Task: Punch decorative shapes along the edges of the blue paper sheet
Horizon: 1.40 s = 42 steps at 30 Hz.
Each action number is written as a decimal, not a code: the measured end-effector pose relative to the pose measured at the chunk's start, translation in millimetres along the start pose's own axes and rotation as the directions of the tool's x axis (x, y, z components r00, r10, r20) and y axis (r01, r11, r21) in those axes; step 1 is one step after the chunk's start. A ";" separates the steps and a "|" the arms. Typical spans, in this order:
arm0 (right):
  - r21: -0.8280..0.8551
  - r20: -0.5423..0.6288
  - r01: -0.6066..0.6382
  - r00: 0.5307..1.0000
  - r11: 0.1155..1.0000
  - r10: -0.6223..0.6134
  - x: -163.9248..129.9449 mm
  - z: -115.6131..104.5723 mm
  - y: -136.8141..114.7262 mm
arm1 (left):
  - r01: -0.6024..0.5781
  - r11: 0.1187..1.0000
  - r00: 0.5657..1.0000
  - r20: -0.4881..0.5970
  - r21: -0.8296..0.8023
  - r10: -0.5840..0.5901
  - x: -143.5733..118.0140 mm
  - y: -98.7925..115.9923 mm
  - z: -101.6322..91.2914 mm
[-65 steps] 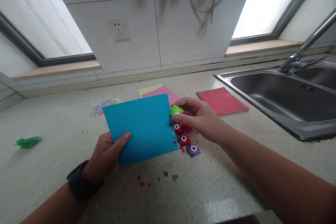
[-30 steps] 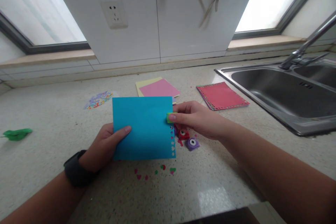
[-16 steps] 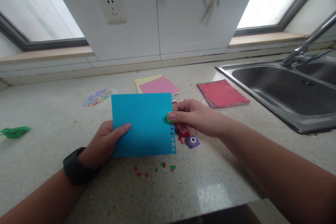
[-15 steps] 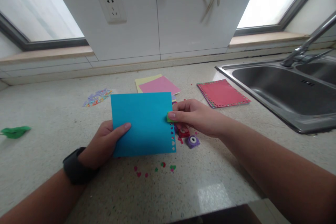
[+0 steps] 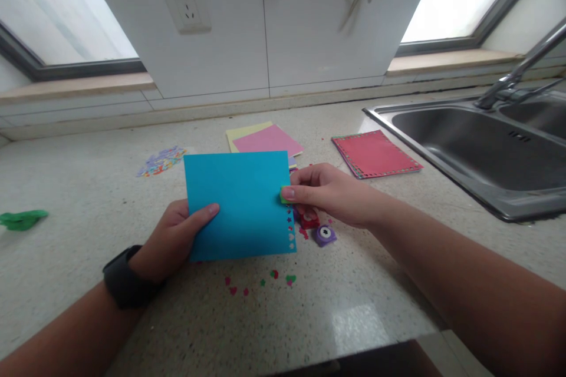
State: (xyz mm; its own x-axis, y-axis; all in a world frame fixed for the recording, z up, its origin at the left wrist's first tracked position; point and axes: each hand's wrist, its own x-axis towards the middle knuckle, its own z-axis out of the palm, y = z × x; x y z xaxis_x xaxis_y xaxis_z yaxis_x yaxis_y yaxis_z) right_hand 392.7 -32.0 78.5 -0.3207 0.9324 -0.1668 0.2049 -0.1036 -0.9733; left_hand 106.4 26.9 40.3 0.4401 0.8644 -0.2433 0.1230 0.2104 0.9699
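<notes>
A sheet of blue paper (image 5: 241, 188) is held up over the counter, with small shapes cut through its right edge below the punch. My left hand (image 5: 172, 238) grips its left side, thumb on the face and fingers behind. Between the thumb and fingers of my right hand (image 5: 325, 194) is a small green craft punch (image 5: 285, 194), set on the paper's right edge. My thumb covers part of the punch. Just below that hand a red craft punch (image 5: 309, 220) and a purple craft punch (image 5: 325, 235) lie on the counter.
Punched shapes (image 5: 233, 290) lie scattered near the front, and a confetti pile (image 5: 163, 161) sits at left. Pink paper (image 5: 269, 140) rests behind the blue sheet. Red punched sheets (image 5: 375, 153) are stacked beside the steel sink (image 5: 469, 147). A green item (image 5: 23, 220) is far left.
Both hands keep their hold on the blue paper and the green punch. The view has shifted very slightly; nothing else has visibly moved.
</notes>
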 end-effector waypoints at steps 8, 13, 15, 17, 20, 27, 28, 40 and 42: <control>-0.050 -0.010 -0.002 1.000 0.999 0.001 -1.0 0.0 -2.0 | -0.006 1.000 1.000 -0.002 0.013 0.006 -0.2 0.0 1.0; -0.036 -0.004 -0.003 1.000 0.999 0.003 -1.3 0.0 -2.8 | 0.000 1.000 1.000 -0.007 0.014 0.000 -0.8 -0.2 0.9; -0.027 0.008 0.000 1.000 1.000 0.001 -1.0 -0.1 -2.1 | 0.001 1.000 1.000 -0.007 0.008 -0.001 -1.0 -0.1 0.8; -0.030 0.011 0.009 1.000 1.000 -0.009 -0.5 -0.3 -0.8 | 0.003 1.000 1.000 -0.006 0.008 -0.002 -1.1 0.3 1.1; -0.068 -0.005 0.016 1.000 0.998 -0.016 0.2 -0.9 1.2 | -0.001 1.000 1.000 -0.008 0.013 0.002 -0.9 0.6 1.7; -0.114 -0.021 0.014 1.000 0.993 -0.016 0.3 0.1 -0.5 | -0.010 1.000 1.000 -0.006 0.017 0.010 -0.4 -0.5 0.5; -0.116 -0.022 0.010 1.000 0.993 -0.012 0.2 0.4 -0.8 | -0.009 1.000 1.000 -0.002 0.017 0.009 -0.2 -0.7 0.2; -0.109 -0.034 -0.020 0.999 0.994 0.016 -0.5 2.4 -2.5 | -0.002 0.999 1.000 0.003 0.037 0.001 -0.8 -0.9 -1.4; -0.105 -0.035 -0.022 0.999 0.994 0.018 -0.3 2.7 -3.2 | -0.007 0.999 1.000 0.000 0.042 0.007 -0.9 0.2 -0.8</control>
State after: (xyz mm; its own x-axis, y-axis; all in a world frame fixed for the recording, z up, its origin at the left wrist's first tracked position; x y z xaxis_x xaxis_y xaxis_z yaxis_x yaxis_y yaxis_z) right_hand 389.7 -32.9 81.2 -0.2845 0.9418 -0.1791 0.3083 -0.0871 -0.9473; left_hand 105.3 26.6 40.7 0.4414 0.8656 -0.2364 0.1567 0.1850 0.9702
